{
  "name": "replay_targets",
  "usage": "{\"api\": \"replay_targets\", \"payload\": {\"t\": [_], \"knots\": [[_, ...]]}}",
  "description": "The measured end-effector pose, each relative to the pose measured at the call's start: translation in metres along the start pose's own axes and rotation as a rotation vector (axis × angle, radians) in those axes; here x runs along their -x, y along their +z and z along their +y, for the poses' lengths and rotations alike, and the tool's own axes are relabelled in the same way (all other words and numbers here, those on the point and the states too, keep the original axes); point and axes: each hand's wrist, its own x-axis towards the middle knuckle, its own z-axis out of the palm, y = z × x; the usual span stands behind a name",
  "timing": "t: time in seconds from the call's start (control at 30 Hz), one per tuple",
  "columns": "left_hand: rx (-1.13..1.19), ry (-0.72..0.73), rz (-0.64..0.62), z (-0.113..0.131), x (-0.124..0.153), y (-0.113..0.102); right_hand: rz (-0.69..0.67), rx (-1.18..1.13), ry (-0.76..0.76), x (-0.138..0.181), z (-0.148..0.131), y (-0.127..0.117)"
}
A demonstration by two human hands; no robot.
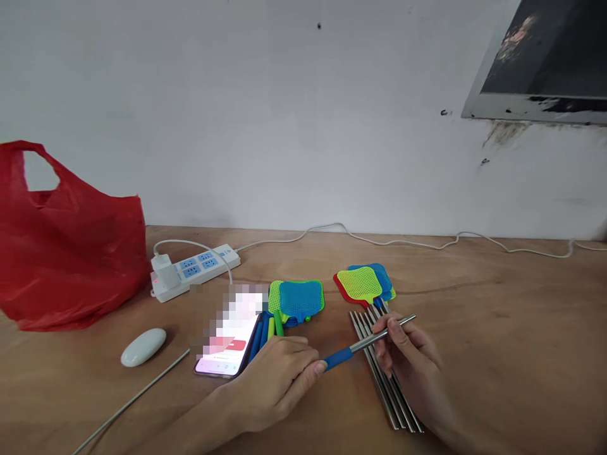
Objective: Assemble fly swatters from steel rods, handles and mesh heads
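Note:
A metal fly swatter rod (pixel 374 338) with a blue grip (pixel 338 359) slants between my hands. My left hand (pixel 279 379) is closed round the grip end. My right hand (pixel 410 357) pinches the bare metal near the far end. Below the right hand several metal rods (pixel 384 385) lie side by side on the table, partly covered by it. Beyond them is a small pile of fly swatter heads (pixel 360 284), yellow-green, blue and red. A second pile of heads (pixel 301 298), blue on top, lies to the left. Blue and green grips (pixel 270 328) show behind my left hand.
A lit phone (pixel 232 335) lies left of the grips, near a white computer mouse (pixel 143 347). A power strip (pixel 195 272) with a plug and a red plastic bag (pixel 71 246) stand at the left. A thin cable (pixel 339 224) runs along the wall on the wooden table (pixel 512 354).

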Motion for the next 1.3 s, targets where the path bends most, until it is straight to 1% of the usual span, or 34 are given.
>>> {"api": "replay_targets", "payload": {"t": [0.17, 0.2, 0.27, 0.37, 0.47, 0.57, 0.63, 0.8, 0.87, 0.93, 1.0, 1.17, 1.3], "knots": [[0.004, -0.035, 0.041, -0.016, 0.009, -0.003, 0.208, -0.107, -0.151, -0.018, -0.024, -0.011], [-0.003, -0.051, 0.053, -0.018, 0.010, -0.003, 0.246, -0.131, -0.165, -0.021, -0.028, -0.012], [-0.011, -0.072, 0.077, -0.020, 0.012, -0.002, 0.281, -0.147, -0.163, -0.023, -0.032, -0.012], [-0.011, -0.100, 0.132, -0.018, 0.015, 0.000, 0.275, -0.125, -0.120, -0.021, -0.027, -0.008], [0.016, -0.127, 0.230, -0.011, 0.016, -0.001, 0.266, -0.107, -0.057, -0.019, -0.020, -0.006], [0.027, -0.098, 0.318, -0.005, 0.014, -0.004, 0.243, -0.121, -0.003, -0.020, -0.020, -0.008], [0.036, -0.101, 0.351, -0.004, 0.012, -0.004, 0.229, -0.135, 0.007, -0.021, -0.021, -0.010], [0.237, -0.207, 0.431, -0.009, 0.012, 0.012, 0.222, -0.127, 0.043, -0.020, -0.023, -0.010], [0.261, -0.224, 0.451, -0.011, 0.012, 0.017, 0.218, -0.110, 0.051, -0.019, -0.022, -0.009], [0.249, -0.238, 0.463, -0.014, 0.010, 0.018, 0.210, -0.091, 0.055, -0.019, -0.020, -0.008], [0.234, -0.258, 0.474, -0.015, 0.008, 0.014, 0.200, -0.068, 0.061, -0.018, -0.019, -0.007], [0.214, -0.344, 0.531, -0.023, 0.003, -0.003, 0.173, -0.035, 0.074, -0.016, -0.019, -0.006], [0.055, -0.380, 0.580, -0.032, 0.003, -0.010, 0.162, -0.004, 0.071, -0.016, -0.020, -0.005]]}}
